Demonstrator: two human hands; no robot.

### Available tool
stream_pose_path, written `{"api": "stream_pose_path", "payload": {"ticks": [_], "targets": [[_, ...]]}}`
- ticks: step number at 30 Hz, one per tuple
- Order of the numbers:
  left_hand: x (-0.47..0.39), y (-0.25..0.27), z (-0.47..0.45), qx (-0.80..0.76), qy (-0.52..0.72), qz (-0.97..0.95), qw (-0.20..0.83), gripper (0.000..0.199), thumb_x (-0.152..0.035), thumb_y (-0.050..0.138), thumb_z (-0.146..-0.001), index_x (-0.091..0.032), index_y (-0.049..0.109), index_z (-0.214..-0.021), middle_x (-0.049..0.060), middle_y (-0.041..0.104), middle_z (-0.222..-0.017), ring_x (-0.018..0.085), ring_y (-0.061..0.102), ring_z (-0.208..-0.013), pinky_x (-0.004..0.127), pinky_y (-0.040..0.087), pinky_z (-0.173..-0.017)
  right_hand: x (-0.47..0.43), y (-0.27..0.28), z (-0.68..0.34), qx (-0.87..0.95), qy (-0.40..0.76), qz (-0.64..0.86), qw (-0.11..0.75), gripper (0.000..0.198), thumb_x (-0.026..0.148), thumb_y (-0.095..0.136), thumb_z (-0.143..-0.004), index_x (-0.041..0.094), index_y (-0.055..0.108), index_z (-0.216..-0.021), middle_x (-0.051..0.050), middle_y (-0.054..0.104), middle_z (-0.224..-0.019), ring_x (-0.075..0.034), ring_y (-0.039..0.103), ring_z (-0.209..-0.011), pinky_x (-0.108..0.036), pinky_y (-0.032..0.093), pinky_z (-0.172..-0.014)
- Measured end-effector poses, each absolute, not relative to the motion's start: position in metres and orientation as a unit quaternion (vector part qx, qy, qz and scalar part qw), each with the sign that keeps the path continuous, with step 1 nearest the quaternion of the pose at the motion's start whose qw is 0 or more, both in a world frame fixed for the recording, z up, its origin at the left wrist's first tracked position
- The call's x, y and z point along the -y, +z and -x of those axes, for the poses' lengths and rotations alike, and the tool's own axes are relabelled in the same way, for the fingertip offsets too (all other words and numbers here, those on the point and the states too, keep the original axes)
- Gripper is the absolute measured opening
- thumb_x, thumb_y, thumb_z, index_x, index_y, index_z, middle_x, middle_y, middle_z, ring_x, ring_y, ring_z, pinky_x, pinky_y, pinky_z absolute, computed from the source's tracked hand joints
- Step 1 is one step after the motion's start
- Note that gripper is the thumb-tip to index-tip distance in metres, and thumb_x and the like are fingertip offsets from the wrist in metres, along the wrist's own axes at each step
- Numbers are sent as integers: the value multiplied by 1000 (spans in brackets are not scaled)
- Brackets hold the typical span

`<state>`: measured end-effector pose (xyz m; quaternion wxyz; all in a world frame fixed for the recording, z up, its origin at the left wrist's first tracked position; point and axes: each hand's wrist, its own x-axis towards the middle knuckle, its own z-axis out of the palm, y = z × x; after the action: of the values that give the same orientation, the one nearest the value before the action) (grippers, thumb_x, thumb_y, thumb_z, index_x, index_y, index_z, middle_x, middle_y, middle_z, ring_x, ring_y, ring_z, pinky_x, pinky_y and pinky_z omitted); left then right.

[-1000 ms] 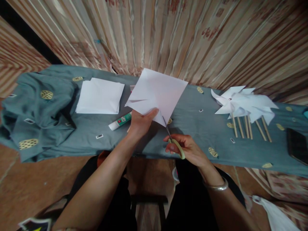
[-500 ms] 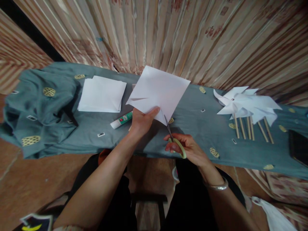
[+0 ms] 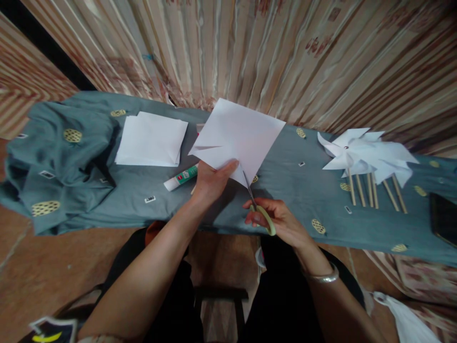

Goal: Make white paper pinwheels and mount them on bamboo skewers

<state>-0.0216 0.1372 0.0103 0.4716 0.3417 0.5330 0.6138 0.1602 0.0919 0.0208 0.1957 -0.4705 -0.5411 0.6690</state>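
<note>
My left hand (image 3: 213, 180) pinches the near edge of a white sheet of paper (image 3: 243, 126), thumb on top and fingers underneath. A slit shows near the sheet's left corner. In my right hand (image 3: 276, 218) is a pair of scissors (image 3: 266, 220) with pale yellow-green handles. Their blades lie at the sheet's near corner, to the right of my left thumb, along a cut line. A glue stick (image 3: 182, 177) with a green label lies just left of my left hand, its far end hidden behind that hand.
A stack of white paper (image 3: 152, 140) lies to the left, beside bunched grey-green cloth (image 3: 71, 157). Several white paper pinwheels (image 3: 371, 150) on sticks lie at the right, with a dark phone-like object (image 3: 443, 219) at the far right edge. A pleated curtain (image 3: 243, 52) hangs behind.
The sheet has shifted very slightly to the right along with my left hand. The scissors and my right hand look almost unmoved.
</note>
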Motion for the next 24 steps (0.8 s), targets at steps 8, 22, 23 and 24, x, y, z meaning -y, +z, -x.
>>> {"api": "stream_pose_path", "payload": {"ticks": [8, 22, 23, 24], "targets": [[-136, 11, 23, -523, 614, -364, 465, 34, -26, 75, -66, -21, 67, -99, 3, 73, -86, 25, 63, -106, 35, 50, -91, -91, 18, -161, 564, 649, 474, 191, 52, 63, 70, -68, 17, 66, -91, 0, 60, -66, -12, 50, -58, -23, 37, -51], [-135, 8, 22, -519, 594, -410, 458, 10, -24, 69, -63, -18, 62, -68, 1, 65, -73, 14, 56, -68, 28, 47, -68, -92, 12, -162, 550, 658, 475, 198, 56, 65, 70, -68, 15, 65, -94, 0, 59, -67, -11, 49, -59, -23, 38, -53], [-134, 9, 21, -522, 585, -413, 463, 10, -24, 69, -63, -18, 62, -67, 0, 64, -71, 14, 55, -67, 27, 47, -67, -92, 12, -162, 549, 657, 475, 202, 55, 64, 70, -69, 15, 65, -94, 0, 59, -67, -11, 50, -59, -23, 38, -53], [-133, 11, 21, -522, 580, -414, 468, 10, -24, 69, -63, -17, 62, -67, 0, 63, -69, 14, 55, -66, 27, 46, -66, -92, 12, -162, 548, 658, 474, 205, 54, 63, 70, -70, 15, 65, -93, 0, 60, -67, -11, 50, -60, -23, 38, -54]]}}
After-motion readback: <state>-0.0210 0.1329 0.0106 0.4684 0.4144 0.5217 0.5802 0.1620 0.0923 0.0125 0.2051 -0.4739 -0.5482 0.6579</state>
